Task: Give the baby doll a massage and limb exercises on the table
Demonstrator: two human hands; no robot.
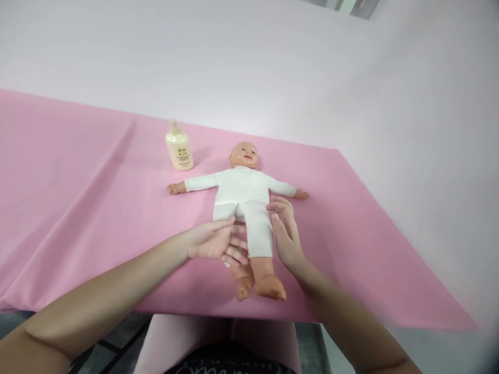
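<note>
A baby doll (242, 185) in a white long-sleeved top and white trousers lies on its back, arms stretched out sideways, bare feet towards me. My left hand (218, 240) is over the doll's leg on the left side, palm turned up and inward, fingers apart beside the other leg; it covers part of that leg. At the outer side of the doll's right-hand leg, my right hand (285, 228) is upright with its fingers slightly curved and apart, close to the hip. Whether its fingertips touch the cloth I cannot tell. Neither hand grips anything.
A cream-coloured pump bottle (179, 148) with a printed label stands left of the doll's head. A pink cloth (97, 208) with creases covers the table, whose front edge runs just above my lap. A white wall (234, 62) rises behind the table.
</note>
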